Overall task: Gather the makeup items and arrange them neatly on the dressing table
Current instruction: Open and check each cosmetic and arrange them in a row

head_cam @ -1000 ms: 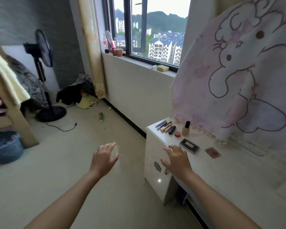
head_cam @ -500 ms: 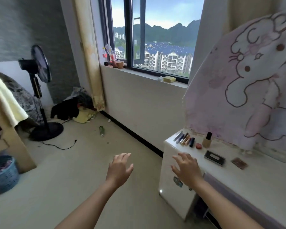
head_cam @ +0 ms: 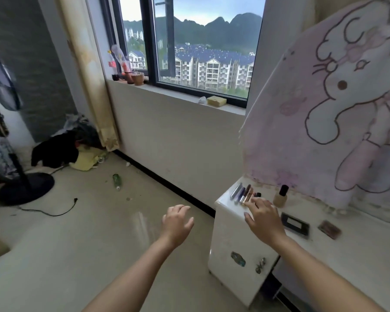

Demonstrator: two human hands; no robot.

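Our left hand (head_cam: 177, 224) hangs out over the floor, fingers loose, holding nothing. On the white table (head_cam: 358, 262), the left end has a row of skinny tubes (head_cam: 242, 194) lying side by side. Our right hand (head_cam: 262, 218) is spread open just over their near ends with nothing gripped, and we can't tell if the fingertips actually touch. Those tubes look light, hard and slick, so we'd guess they roll easily: pinch each one mid-barrel, or nudge the whole row from the ends. Next over, the little foundation bottle (head_cam: 280, 197) stands upright. It's probably glass and a bit tippy, so grab the body, not the black cap. The black palette (head_cam: 295, 222) and small brown compact (head_cam: 329, 229) lie flat, and we'd lift those by their edges.
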